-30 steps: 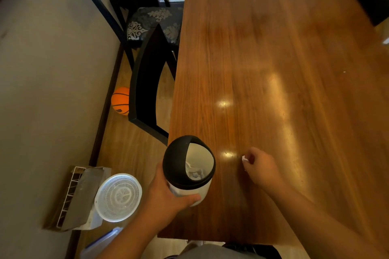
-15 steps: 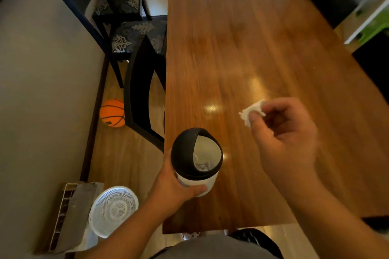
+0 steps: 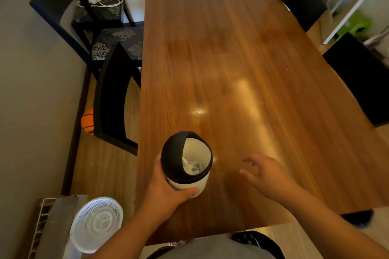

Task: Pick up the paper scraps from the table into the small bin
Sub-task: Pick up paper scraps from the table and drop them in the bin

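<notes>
The small bin (image 3: 186,183) is white with a black domed lid whose opening faces right. It stands near the front left corner of the wooden table (image 3: 242,59). White paper scraps (image 3: 192,167) lie inside it. My left hand (image 3: 168,193) grips the bin's lower body. My right hand (image 3: 265,174) hovers just right of the bin, fingers spread, holding nothing. Tiny pale specks lie on the table: one speck (image 3: 223,173) close to the bin and another speck (image 3: 286,69) far right.
Dark chairs (image 3: 111,99) stand along the table's left side, more dark chairs (image 3: 303,0) on the right. An orange basketball (image 3: 88,121) lies on the floor. A white fan (image 3: 95,224) and a rack sit at lower left.
My right hand lifted a white paper scrap off the table, brought it toward the bin, and now is empty with fingers spread. The bin stayed in my left hand.
</notes>
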Available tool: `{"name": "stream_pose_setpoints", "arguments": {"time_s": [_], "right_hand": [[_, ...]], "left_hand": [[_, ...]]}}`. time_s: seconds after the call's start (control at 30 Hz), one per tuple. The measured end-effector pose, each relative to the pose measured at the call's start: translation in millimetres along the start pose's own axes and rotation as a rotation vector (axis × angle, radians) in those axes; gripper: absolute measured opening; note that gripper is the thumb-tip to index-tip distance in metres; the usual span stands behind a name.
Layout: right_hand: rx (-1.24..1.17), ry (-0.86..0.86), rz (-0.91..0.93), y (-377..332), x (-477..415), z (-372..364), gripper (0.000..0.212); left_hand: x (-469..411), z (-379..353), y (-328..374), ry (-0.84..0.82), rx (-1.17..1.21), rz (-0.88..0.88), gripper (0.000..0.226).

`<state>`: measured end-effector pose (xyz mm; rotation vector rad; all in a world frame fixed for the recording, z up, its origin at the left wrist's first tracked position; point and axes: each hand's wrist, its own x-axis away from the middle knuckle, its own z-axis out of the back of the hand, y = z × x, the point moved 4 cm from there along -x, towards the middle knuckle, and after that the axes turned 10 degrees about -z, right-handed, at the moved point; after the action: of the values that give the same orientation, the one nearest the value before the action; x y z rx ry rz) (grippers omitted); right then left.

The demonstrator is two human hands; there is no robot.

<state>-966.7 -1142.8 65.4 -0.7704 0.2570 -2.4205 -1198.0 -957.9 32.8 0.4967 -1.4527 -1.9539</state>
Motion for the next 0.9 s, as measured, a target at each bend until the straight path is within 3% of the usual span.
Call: {"name": "stream_pose_setpoints", "arguments": {"time_s": [0.17, 0.37, 0.53, 0.73, 0.9], "right_hand": [[0.125, -0.034, -0.133, 112.3, -31.4, 1.9, 0.066], [0.252, 0.053, -0.119, 196.8, -63.1, -1.4, 0.099], [0.263, 0.108, -0.039, 220.2, -70.9, -15.0, 0.094], [0.270, 0.107, -0.005, 221.2, -70.6, -15.8, 0.090], [0.290, 0.113, 0.001, 218.3, -68.8, -9.9, 0.087]], "left_hand": [[-17.7, -60.5, 10.3, 0.012, 0.056, 0.080, 0.120], [-42.6, -138.7, 24.6, 0.113, 0.045, 0.112, 0.134], [-60.4, -184.4, 29.9, 0.151, 0.018, 0.125, 0.141], [-76.7, -210.9, 39.3, 0.209, -0.010, 0.073, 0.114], [-89.2, -228.5, 37.1, 0.145, -0.021, 0.076, 0.120]]}}
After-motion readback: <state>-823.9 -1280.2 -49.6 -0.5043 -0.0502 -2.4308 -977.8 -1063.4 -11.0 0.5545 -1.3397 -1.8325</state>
